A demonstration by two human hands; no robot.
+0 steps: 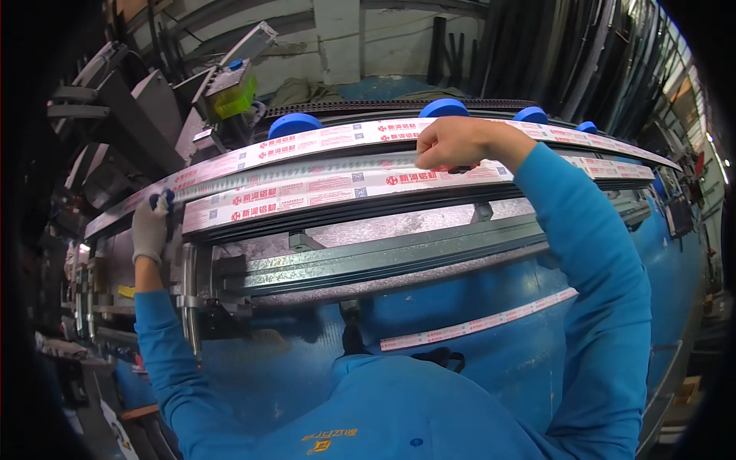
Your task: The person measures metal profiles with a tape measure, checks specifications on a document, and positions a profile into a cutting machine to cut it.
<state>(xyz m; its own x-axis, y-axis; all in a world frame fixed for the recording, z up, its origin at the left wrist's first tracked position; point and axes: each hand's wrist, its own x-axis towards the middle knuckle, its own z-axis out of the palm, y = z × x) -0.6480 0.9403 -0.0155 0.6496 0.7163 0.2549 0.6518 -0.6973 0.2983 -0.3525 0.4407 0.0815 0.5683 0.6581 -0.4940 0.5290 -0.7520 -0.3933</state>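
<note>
Two long profiles wrapped in white film with red print lie side by side across the bench, a far profile (314, 141) and a near profile (307, 192). A pale measuring tape (295, 173) with fine marks stretches along them between my hands. My left hand (151, 230), in a whitish glove with blue at the fingertips, is closed at the tape's left end, beside the near profile's end. Bare and closed, my right hand (452, 144) rests over the profiles with the tape leading into it. A dark and red piece shows beneath its fingers, mostly hidden.
Several blue round pads (295, 124) stand along the far profile's back edge. A grey metal rail (383, 259) runs in front of the bench. At left is machinery with a yellow-green cover (233, 98). Another wrapped strip (475, 323) lies on the blue floor; dark bars (567, 54) stand behind.
</note>
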